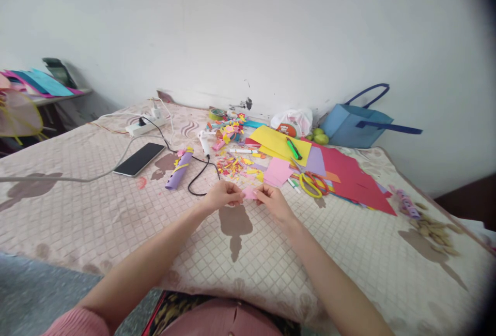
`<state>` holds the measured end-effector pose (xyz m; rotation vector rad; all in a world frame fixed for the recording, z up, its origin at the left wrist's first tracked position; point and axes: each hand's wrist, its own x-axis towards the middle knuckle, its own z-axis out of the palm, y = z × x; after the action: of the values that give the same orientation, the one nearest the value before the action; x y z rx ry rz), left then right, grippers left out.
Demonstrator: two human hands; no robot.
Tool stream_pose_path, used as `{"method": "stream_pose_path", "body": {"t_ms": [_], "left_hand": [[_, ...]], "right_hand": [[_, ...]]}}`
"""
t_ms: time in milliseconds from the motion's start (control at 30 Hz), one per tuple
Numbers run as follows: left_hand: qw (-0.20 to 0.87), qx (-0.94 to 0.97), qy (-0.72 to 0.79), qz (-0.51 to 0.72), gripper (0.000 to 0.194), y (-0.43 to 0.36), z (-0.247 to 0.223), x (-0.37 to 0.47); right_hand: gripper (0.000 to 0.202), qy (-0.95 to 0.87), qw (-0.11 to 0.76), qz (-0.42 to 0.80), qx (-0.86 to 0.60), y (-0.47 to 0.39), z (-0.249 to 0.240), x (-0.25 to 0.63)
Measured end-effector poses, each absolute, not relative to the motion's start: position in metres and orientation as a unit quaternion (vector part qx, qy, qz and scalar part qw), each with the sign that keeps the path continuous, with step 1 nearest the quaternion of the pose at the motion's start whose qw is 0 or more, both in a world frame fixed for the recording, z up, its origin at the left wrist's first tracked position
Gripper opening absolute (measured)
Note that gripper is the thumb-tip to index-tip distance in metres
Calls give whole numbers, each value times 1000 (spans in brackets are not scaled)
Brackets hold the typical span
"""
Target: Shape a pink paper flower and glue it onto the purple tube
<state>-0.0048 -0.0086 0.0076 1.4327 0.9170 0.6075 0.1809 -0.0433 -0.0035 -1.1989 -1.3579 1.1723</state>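
Note:
A small piece of pink paper (250,194) is stretched between my two hands above the patterned tablecloth. My left hand (223,194) pinches its left edge, and my right hand (270,199) pinches the right edge. Just beyond lie a larger pink sheet (277,171) and yellow-handled scissors (310,184), to the right. Left of my hands rests a rolled purple paper tube (179,171) trimmed with yellow strips and a pink piece. A white glue gun (204,144) with a black cord stands behind it. Colourful paper scraps (232,166) are heaped straight ahead of my fingers.
A black phone (139,159) and a white power strip (145,124) with cables occupy the left. Yellow sheets (271,142), a green cutter (293,149) and red paper (351,176) spread rightward. A blue bag (354,125) stands by the wall; peanuts (434,230) lie far right.

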Motion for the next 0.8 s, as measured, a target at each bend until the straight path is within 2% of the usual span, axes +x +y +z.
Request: {"method": "stream_pose_path", "body": {"t_ms": [167, 367, 800], "left_hand": [[628, 637, 375, 243, 34, -8, 5, -6], [596, 658, 371, 274, 35, -11, -4, 1], [577, 647, 396, 303, 37, -12, 2, 4]], "right_hand": [[20, -574, 459, 471, -487, -45, -2, 180], [21, -612, 428, 464, -477, -47, -1, 177], [26, -603, 425, 490, -464, -47, -3, 178]]}}
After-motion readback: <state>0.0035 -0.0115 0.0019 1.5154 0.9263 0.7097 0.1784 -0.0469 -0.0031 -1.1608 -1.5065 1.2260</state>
